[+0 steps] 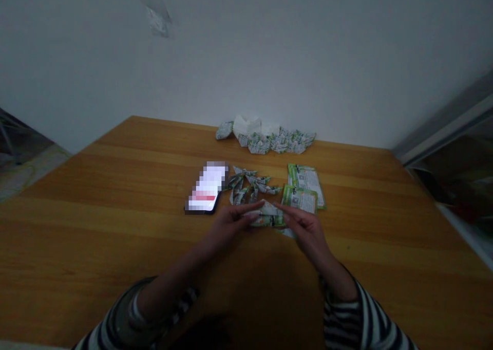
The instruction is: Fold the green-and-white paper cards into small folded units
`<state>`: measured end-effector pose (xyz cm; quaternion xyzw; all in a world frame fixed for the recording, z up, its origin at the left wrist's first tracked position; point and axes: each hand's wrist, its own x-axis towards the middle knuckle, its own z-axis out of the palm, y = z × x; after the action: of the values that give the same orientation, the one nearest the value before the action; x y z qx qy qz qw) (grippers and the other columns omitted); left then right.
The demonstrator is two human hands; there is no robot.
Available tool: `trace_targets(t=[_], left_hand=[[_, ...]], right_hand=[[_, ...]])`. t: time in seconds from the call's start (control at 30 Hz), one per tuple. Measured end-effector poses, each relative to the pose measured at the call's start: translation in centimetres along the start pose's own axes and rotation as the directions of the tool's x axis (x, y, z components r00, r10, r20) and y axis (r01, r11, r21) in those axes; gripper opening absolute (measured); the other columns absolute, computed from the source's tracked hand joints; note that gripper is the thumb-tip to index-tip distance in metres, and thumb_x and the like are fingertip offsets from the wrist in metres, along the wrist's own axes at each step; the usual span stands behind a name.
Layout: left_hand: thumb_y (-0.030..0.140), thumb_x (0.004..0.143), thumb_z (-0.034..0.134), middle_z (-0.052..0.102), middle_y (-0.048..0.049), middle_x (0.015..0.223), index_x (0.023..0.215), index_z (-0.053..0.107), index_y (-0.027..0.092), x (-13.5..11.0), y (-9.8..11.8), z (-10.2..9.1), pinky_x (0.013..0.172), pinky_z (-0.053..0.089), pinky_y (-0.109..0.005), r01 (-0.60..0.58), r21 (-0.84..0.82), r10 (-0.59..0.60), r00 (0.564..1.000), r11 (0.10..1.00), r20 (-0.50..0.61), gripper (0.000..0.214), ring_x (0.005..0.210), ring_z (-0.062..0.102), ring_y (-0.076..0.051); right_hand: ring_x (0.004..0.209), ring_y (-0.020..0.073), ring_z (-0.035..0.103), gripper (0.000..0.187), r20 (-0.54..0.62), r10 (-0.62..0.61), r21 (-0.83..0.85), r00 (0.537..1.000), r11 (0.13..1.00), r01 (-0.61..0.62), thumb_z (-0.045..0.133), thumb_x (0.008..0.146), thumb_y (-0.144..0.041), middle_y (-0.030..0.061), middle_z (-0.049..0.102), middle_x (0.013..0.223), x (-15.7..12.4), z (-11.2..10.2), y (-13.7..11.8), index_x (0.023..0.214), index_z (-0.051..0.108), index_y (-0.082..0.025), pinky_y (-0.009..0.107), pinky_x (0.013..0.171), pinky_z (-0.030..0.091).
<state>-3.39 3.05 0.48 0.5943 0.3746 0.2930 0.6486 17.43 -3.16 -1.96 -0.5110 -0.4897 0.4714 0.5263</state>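
Between my two hands is a piece of printed green-and-white paper [269, 219], folded to a peak at its top. My left hand [234, 220] pinches its left end between thumb and fingers. At the right end, my right hand [306, 226] grips it the same way. Just beyond the hands lie several small folded paper pieces [246, 183], pointed in shape. To the right rest flat printed green-and-white sheets [308, 180], partly overlapping. Another pale paper corner [288, 233] shows beneath my right hand.
A phone [208, 188] with a lit, blurred screen lies left of the folded pieces. Along the wall [246, 52] sit bunched folded papers [275, 140] and white crumpled tissue [246, 125]. The wooden table [115, 196] ends at a shelf-like frame on the right.
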Motion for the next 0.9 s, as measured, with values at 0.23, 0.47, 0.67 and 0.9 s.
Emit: trace_targets(t=[0.23, 0.47, 0.67, 0.9], left_hand=[[0.034, 0.079, 0.07, 0.073, -0.0078, 0.111, 0.109, 0.072, 0.019, 0.1, 0.5, -0.2, 0.09, 0.054, -0.037, 0.004, -0.009, -0.004, 0.999, 1.0, -0.053, 0.033, 0.1, 0.068, -0.023], [0.033, 0.072, 0.077, 0.075, -0.0079, 0.104, 0.109, 0.072, 0.017, 0.3, 0.0, -1.0, 0.087, 0.056, -0.035, 0.096, -0.14, -0.098, 0.995, 0.986, -0.005, 0.041, 0.094, 0.07, -0.022], [0.041, 0.084, 0.064, 0.072, -0.0098, 0.111, 0.117, 0.067, 0.015, 0.2, 0.4, -1.0, 0.091, 0.053, -0.037, 0.115, -0.222, -0.11, 0.993, 0.968, 0.033, 0.042, 0.101, 0.068, -0.023], [0.03, 0.07, 0.078, 0.076, -0.0072, 0.098, 0.107, 0.073, 0.019, 0.5, -0.9, -0.2, 0.076, 0.057, -0.032, -0.113, 0.293, 0.161, 0.976, 0.949, -0.146, 0.039, 0.083, 0.072, -0.022]], right_hand=[[0.082, 0.0225, 0.073, 0.028, -0.04, 0.006, -0.064, 0.999, 0.998, -0.008, 0.073, 0.075, -0.037, 0.0063, 0.077, 0.095, 0.1, 0.0, 0.1, 0.099, 0.076, -0.023, 0.035, 0.072, 0.059], [0.083, 0.0214, 0.073, 0.026, -0.081, 0.013, -0.038, 0.997, 0.999, -0.017, 0.075, 0.073, -0.031, 0.0061, 0.077, 0.095, 0.1, 0.0, 0.3, 0.097, 0.076, -0.022, 0.033, 0.073, 0.06], [0.084, 0.0228, 0.074, 0.027, -0.097, 0.029, -0.03, 0.995, 0.999, -0.033, 0.076, 0.072, -0.033, 0.0074, 0.077, 0.096, 0.3, -0.3, 0.3, 0.096, 0.076, -0.021, 0.034, 0.075, 0.059], [0.083, 0.0221, 0.074, 0.028, -0.092, -0.067, -0.208, 0.993, 0.977, 0.046, 0.071, 0.076, -0.026, 0.006, 0.076, 0.099, -0.2, 0.6, 0.4, 0.104, 0.074, -0.021, 0.034, 0.077, 0.059]])
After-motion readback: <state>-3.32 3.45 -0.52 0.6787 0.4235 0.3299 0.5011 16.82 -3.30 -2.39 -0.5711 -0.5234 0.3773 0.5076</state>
